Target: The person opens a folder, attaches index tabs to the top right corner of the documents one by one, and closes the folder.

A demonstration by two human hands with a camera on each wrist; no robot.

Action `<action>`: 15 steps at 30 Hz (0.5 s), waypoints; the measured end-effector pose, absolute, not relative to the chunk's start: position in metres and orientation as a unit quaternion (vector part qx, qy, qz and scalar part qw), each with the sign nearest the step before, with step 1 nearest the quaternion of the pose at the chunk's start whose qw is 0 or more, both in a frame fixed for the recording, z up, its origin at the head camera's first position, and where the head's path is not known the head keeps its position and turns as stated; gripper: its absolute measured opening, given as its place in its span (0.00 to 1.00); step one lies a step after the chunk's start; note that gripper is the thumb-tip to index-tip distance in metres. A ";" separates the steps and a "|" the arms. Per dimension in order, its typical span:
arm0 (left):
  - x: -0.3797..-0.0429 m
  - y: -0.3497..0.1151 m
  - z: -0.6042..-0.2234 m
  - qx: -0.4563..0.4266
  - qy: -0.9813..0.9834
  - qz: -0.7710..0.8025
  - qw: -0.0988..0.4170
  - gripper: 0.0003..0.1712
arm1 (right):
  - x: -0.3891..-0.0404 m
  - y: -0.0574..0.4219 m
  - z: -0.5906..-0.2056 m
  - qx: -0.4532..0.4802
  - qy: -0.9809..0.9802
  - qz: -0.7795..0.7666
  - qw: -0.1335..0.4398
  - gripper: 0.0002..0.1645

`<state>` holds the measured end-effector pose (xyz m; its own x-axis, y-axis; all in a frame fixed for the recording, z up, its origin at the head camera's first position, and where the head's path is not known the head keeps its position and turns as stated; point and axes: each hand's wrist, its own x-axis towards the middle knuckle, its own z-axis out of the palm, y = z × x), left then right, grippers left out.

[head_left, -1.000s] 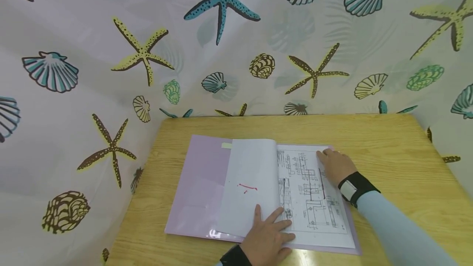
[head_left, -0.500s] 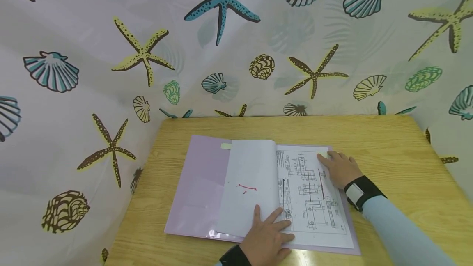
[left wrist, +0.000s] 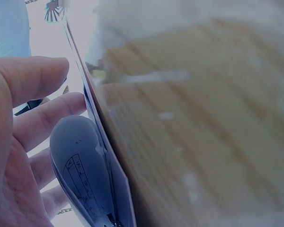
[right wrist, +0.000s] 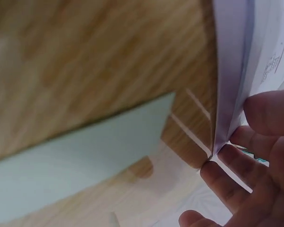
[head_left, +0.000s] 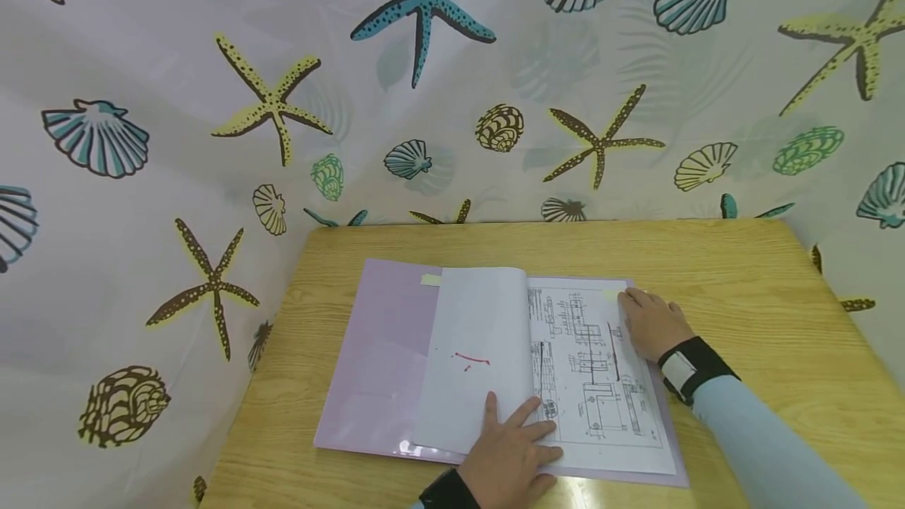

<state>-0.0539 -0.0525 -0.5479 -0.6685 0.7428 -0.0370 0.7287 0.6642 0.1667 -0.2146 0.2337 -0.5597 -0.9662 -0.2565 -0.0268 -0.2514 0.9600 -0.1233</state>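
A lilac folder (head_left: 382,352) lies spread on the table in the head view. Its turned white page (head_left: 474,313) bears red marks, and on the right is a sheet with a line drawing (head_left: 573,446). My left hand (head_left: 505,458) rests with spread fingers across the lower fold of the pages. At the drawing's upper right corner, my right hand (head_left: 656,324) touches the edge of the sheets. In the right wrist view, its thumb (right wrist: 270,111) lies at the page edges and its fingertips meet the folder's corner. A bowed page (left wrist: 75,142) shows beside the left fingers in the left wrist view.
The wooden table (head_left: 742,273) extends around the folder. Behind and to the sides hangs a white cloth (head_left: 488,61) printed with shells and starfish. A pale tab (head_left: 430,280) sticks out at the turned page's top edge.
My right hand first shifted a little to the right; then its fingers drew back from over the sheet to its edge. The left hand has stayed in place.
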 end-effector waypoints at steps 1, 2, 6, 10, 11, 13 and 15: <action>-0.054 -0.053 -0.548 0.403 0.911 0.070 0.052 0.19 | -0.215 0.233 -0.559 -0.127 0.990 -0.059 0.022 0.27; -0.054 -0.053 -0.547 0.402 0.911 0.071 0.054 0.19 | -0.215 0.232 -0.559 -0.126 0.990 -0.061 0.023 0.28; -0.055 -0.054 -0.546 0.398 0.913 0.073 0.057 0.19 | -0.217 0.227 -0.555 -0.116 0.990 -0.069 0.031 0.31; -0.055 -0.054 -0.547 0.398 0.913 0.071 0.064 0.19 | -0.220 0.222 -0.552 -0.108 0.992 -0.048 0.042 0.33; -0.055 -0.054 -0.547 0.398 0.912 0.071 0.066 0.20 | -0.220 0.221 -0.551 -0.106 0.992 -0.042 0.046 0.33; -0.055 -0.053 -0.549 0.399 0.912 0.070 0.070 0.20 | -0.221 0.221 -0.551 -0.106 0.992 -0.032 0.052 0.33; -0.055 -0.052 -0.549 0.400 0.912 0.070 0.067 0.20 | -0.220 0.223 -0.550 -0.105 0.991 -0.043 0.064 0.33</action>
<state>-0.0550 -0.0521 -0.5494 -0.6716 0.7379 -0.0669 0.7191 0.6709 0.1809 -0.2202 0.2232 -0.5500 -0.9697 -0.2136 -0.1183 -0.2025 0.9742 -0.0993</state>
